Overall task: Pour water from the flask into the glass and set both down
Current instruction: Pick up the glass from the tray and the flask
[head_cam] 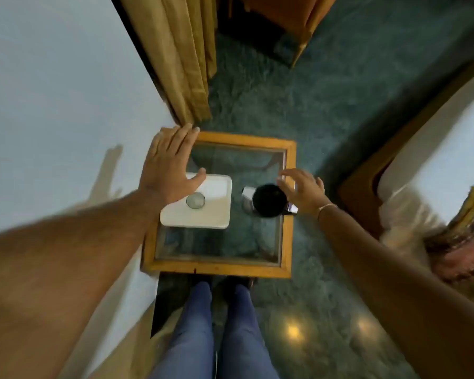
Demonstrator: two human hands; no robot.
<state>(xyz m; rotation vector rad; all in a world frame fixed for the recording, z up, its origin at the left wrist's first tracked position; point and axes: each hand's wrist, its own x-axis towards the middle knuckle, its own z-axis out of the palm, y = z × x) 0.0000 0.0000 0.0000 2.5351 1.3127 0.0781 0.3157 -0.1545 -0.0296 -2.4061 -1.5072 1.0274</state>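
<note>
A home living room. Teal carpet (326, 110) covers the floor, tan curtains (186, 64) hang beside a pale wall (52, 91), and an orange upholstered chair (282, 20) stands at the far end. A small wood-framed, glass-topped bench (288, 214) sits near a cushioned seat with wooden trim (367, 173).

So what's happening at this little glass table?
A person stands over a small glass-topped table, reaching down with both hands. The left hand hovers open above a glass standing on a white tray. The right hand is open beside a black-topped flask. Neither is gripped yet, so pouring hasn't begun.
</note>
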